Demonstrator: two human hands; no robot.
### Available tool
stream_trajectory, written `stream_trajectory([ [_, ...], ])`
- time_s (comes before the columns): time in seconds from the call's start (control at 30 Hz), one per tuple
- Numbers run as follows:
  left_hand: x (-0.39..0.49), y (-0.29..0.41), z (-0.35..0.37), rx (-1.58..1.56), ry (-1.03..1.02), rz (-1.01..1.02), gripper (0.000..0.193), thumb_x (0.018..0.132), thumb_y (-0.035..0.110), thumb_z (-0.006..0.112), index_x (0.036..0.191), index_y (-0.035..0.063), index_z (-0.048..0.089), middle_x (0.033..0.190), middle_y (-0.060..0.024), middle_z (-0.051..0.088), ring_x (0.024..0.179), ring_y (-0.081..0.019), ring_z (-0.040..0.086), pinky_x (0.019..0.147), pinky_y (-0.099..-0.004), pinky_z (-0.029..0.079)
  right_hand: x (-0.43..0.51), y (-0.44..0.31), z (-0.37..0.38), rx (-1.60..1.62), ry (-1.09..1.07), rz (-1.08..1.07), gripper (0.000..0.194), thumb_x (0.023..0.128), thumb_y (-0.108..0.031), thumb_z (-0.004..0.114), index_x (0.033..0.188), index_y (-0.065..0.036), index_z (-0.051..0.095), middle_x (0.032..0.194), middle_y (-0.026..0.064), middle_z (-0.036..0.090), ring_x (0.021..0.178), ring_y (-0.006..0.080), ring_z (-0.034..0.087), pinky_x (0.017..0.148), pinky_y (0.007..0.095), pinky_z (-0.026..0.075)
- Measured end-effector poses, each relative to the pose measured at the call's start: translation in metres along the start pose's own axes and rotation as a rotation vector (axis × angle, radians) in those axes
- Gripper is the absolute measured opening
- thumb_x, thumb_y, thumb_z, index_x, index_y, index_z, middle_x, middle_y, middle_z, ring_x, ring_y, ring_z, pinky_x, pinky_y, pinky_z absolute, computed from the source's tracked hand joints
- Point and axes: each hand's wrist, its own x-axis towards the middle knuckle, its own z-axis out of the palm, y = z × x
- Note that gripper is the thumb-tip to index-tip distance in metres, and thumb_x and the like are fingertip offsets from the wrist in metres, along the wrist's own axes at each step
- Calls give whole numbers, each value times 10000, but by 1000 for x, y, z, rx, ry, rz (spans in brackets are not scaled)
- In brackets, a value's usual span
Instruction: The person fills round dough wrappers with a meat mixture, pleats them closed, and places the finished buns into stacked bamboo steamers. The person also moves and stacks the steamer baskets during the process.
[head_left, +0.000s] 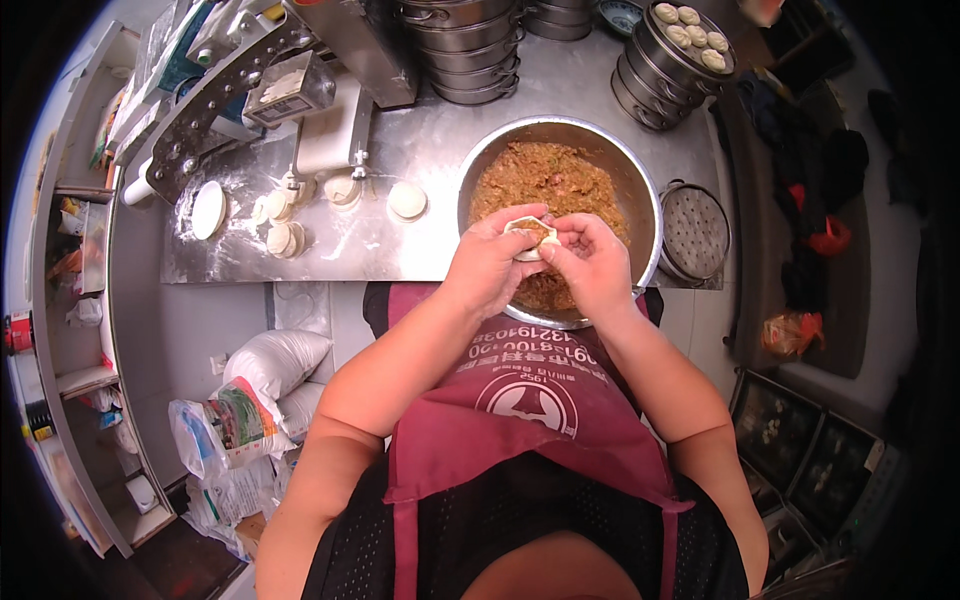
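Observation:
Over a large steel bowl (651, 195) of minced filling (555, 176), my left hand (491, 259) cradles a round dough wrapper (517, 225) with some filling in its middle. The fingers and thumb of my right hand (596, 259) pinch the wrapper's right edge. Both hands are close together, above the near half of the bowl. Stacks of flat dough rounds lie on the steel table to the left: one round stack (407, 201) nearest the bowl, others (285, 240) farther off. A steamer basket (696, 232) with a perforated base stands right of the bowl.
Tall stacked steel steamers (469, 67) stand at the back. At the back right, another steamer stack (660, 82) holds pleated buns (696, 36) on top. A dough machine (330, 127) and a white oval dish (208, 211) are at the left. White sacks (277, 364) lie below the table's left part.

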Motion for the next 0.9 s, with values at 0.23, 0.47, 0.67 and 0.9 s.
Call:
stream_trajectory([
  [0.23,-2,7,3,197,11,15,381,901,-10,533,1276,-73,541,1123,-169,638,981,-197,651,839,-285,546,1,-12,-5,-351,10,-380,161,801,-82,749,913,-28,647,833,67,645,735,149,625,667,286,503],
  [0.47,0,20,0,438,-42,-25,398,863,4,509,1243,-94,575,1064,-165,661,896,-175,645,761,-260,519,13,-15,-9,-436,-79,-556,162,797,-85,751,907,-18,652,832,59,638,731,136,605,677,282,500],
  [0.67,6,29,-4,221,-109,-81,422,874,45,469,1255,-129,524,1134,-197,626,974,-231,637,837,-339,545,12,-24,-4,-92,-119,-58,146,806,-68,745,908,-14,657,811,46,635,730,108,601,686,264,500],
  [0.9,-3,1,5,-3,73,33,349,908,64,488,1228,-68,530,1135,-167,595,980,-221,624,822,-357,552,2,-12,3,-109,-68,-22,132,814,-85,747,884,-10,664,865,51,658,752,104,610,690,264,500],
])
